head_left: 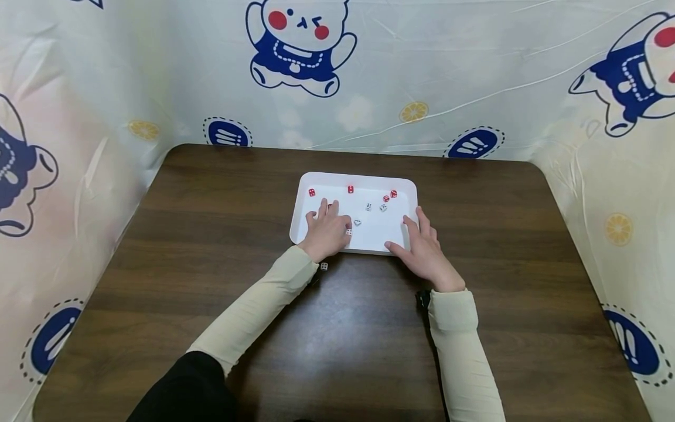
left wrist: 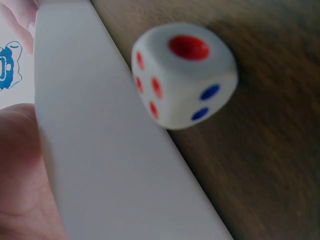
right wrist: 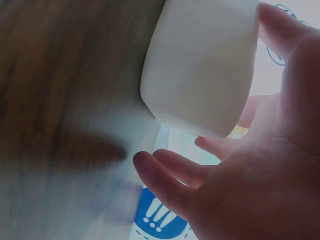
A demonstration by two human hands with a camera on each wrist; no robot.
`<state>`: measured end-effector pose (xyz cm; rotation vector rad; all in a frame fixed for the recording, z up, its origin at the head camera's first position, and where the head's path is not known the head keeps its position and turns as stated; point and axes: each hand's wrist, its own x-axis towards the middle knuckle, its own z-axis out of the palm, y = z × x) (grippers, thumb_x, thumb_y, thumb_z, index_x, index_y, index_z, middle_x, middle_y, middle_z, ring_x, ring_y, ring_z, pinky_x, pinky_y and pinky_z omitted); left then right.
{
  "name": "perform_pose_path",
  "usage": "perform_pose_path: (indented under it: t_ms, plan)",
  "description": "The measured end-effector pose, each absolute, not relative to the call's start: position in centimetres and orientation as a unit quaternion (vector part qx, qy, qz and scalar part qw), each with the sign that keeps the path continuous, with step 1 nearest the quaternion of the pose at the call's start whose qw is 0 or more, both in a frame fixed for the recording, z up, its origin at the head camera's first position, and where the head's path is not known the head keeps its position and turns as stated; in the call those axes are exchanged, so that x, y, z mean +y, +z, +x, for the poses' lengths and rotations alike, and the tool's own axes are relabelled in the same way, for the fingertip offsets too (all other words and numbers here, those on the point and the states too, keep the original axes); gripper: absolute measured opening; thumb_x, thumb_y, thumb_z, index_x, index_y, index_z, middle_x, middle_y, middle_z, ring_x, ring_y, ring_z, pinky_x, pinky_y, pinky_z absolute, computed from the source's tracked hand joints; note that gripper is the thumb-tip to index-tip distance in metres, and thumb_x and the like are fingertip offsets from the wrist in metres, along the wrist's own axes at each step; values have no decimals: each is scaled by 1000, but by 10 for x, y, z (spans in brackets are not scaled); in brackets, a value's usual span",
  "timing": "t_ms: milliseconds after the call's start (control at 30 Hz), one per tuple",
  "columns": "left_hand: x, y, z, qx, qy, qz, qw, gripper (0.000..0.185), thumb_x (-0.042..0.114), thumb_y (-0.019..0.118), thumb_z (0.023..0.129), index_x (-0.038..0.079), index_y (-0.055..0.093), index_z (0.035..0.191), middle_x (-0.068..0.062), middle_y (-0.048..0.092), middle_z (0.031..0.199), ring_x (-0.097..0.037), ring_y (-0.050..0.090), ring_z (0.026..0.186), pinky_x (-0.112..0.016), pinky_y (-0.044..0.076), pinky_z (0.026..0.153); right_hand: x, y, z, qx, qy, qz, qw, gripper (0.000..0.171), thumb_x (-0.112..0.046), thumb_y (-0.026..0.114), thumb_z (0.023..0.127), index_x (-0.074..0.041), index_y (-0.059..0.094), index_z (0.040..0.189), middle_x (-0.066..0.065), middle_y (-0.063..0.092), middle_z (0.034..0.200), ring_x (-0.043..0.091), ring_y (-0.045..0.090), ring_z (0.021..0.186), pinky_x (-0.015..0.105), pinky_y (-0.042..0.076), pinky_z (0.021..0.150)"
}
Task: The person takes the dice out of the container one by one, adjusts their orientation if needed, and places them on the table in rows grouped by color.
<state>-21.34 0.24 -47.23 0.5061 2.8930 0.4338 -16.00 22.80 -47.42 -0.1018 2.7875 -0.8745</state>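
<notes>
A white tray (head_left: 364,252) lies on the table with several red and white dice in it. Over its left part is my left hand (head_left: 326,233), fingers spread and reaching inward. One red die (head_left: 330,206) shows between its fingertips, and a white die (head_left: 348,232) lies beside its thumb. My right hand (head_left: 428,253) is at the tray's front right corner, thumb and fingers spread loosely about the rim. In the right wrist view its thumb (right wrist: 280,25) meets the tray's edge. Outside the tray, a white die (left wrist: 185,75) lies on the table near my left wrist.
Red dice (head_left: 312,192) lie along the far side of the tray, and white dice (head_left: 368,207) nearer its middle. Brown wood forms the table (head_left: 337,328). A patterned sheet (head_left: 379,76) hangs behind the table and at both sides.
</notes>
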Motion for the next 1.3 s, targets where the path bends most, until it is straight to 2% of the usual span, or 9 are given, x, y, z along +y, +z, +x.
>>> perform_pose_path:
  t_ms: [733, 1300]
  plan:
    - [3, -472, -213, 972, 141, 164, 90, 15, 20, 60, 88, 15, 70, 97, -21, 37, 148, -42, 19, 144, -63, 22, 103, 229, -476, -160, 947, -300, -35, 109, 80, -48, 58, 92, -5, 26, 151, 13, -10, 163, 43, 11, 143, 65, 19, 112]
    - [2, -470, -213, 969, 157, 169, 86, 12, 18, 61, 87, 13, 69, 93, -21, 34, 151, -44, 16, 146, -63, 22, 104, 229, -476, -160, 947, -301, -35, 107, 79, -48, 58, 92, -4, 27, 150, 14, -9, 163, 43, 11, 143, 65, 20, 111]
